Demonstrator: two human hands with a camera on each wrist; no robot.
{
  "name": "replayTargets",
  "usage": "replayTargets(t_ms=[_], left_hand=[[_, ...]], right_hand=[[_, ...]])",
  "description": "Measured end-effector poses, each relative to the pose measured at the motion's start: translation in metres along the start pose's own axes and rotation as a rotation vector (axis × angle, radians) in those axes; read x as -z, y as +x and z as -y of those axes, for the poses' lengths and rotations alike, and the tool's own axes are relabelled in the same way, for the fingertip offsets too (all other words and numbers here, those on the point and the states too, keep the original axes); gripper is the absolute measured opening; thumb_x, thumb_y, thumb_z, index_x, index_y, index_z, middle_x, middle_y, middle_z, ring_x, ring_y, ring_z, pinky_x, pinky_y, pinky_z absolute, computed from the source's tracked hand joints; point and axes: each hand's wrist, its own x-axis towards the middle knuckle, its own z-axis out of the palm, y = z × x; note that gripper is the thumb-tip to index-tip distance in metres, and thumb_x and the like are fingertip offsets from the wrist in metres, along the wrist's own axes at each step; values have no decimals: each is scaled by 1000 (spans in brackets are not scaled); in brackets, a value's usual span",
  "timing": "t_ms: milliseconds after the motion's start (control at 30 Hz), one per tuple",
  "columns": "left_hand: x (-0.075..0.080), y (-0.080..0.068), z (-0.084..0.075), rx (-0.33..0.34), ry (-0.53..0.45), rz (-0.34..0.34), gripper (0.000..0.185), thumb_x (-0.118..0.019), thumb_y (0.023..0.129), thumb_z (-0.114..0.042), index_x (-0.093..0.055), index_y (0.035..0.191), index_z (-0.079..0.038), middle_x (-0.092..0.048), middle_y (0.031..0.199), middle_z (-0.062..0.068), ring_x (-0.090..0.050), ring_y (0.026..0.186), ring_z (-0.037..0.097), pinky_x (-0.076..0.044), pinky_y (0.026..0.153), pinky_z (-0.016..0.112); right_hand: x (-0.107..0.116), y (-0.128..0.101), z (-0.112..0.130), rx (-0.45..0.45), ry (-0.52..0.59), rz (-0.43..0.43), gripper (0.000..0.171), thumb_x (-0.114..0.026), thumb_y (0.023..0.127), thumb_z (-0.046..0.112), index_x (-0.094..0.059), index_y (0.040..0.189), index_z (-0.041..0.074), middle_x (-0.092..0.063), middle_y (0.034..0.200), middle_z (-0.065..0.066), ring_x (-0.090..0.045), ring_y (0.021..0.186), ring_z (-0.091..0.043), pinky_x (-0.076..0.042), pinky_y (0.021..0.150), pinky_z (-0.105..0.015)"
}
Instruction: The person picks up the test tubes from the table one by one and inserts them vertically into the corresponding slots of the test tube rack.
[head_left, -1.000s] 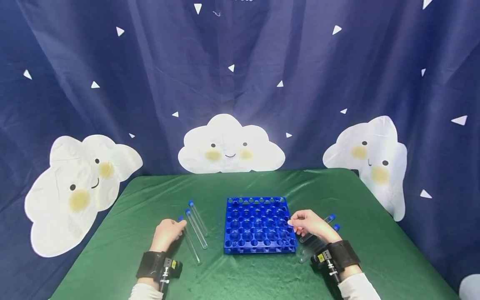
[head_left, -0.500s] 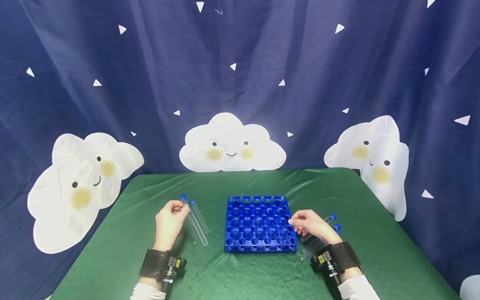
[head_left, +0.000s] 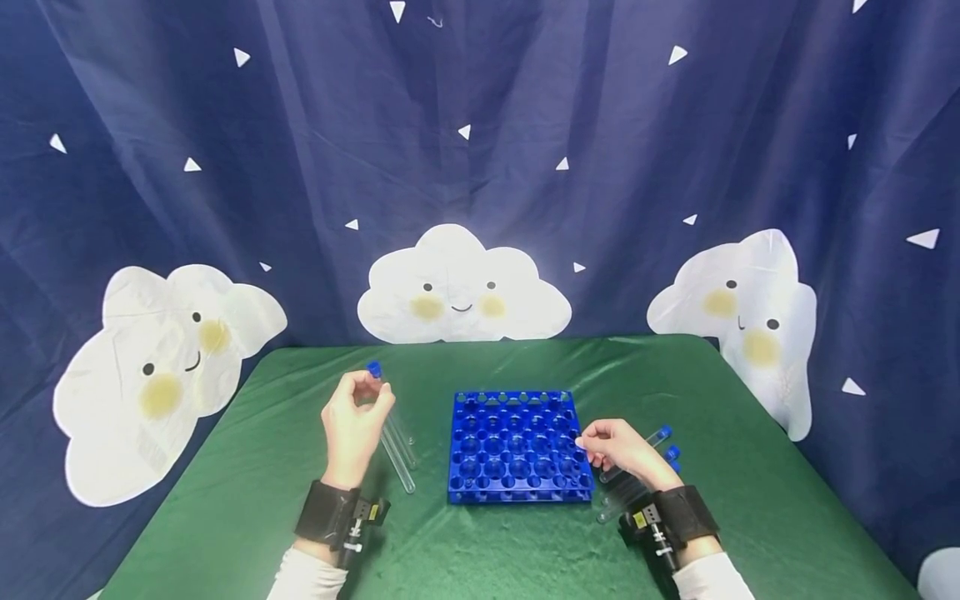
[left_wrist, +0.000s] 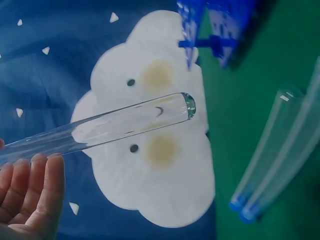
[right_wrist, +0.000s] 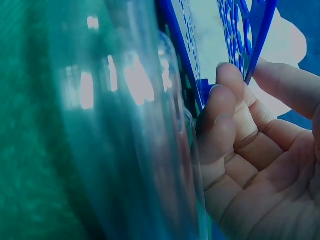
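Note:
My left hand (head_left: 356, 425) pinches a clear test tube (left_wrist: 135, 120) near its blue cap (head_left: 374, 368). That tube is raised off the table, its rounded end pointing away from the palm in the left wrist view. A blue test tube rack (head_left: 521, 497) with rows of round holes stands at the middle of the table. My right hand (head_left: 626, 450) grips the rack's right edge between thumb and fingers, as the right wrist view shows. Two capped test tubes (left_wrist: 270, 145) lie on the cloth near the left hand, partly hidden by it in the head view.
Several more blue-capped test tubes (head_left: 617, 503) lie under and beside the right wrist, right of the rack. Green cloth (head_left: 465, 558) covers the table. A dark blue curtain (head_left: 480, 183) with white cloud faces hangs behind the far edge.
My left hand has lifted its test tube off the cloth and carried it up, forward and slightly right. My right hand and the rack have stayed put.

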Motion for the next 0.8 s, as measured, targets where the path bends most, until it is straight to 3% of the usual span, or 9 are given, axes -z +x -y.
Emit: replayTargets(t_ms=[233,400,800], left_hand=[[-20,3,-18,-99,-60,21,17,-70,81,-4,-60,94,-5,-67,85,5,-61,79,-1,-54,64,11],[-33,2,-26,-140,-83,56,18,-70,81,-5,-59,95,-6,-67,86,5,-62,80,4,-58,64,22],[-53,-9,-26,-167,-99,124,21,-70,80,-4,-56,94,-8,-64,86,3,-65,80,15,-58,64,21]], right_hand=[[0,-1,1,3,14,0,28,-62,95,19,-59,91,-9,-55,67,-2,-54,61,-14,-49,53,-27],[-1,-1,0,3,20,-1,27,-62,95,18,-60,91,-8,-55,67,-2,-54,61,-14,-48,52,-27],[-1,0,-3,3,19,-6,28,-60,96,19,-60,93,-9,-55,68,-3,-54,62,-15,-49,53,-27]])
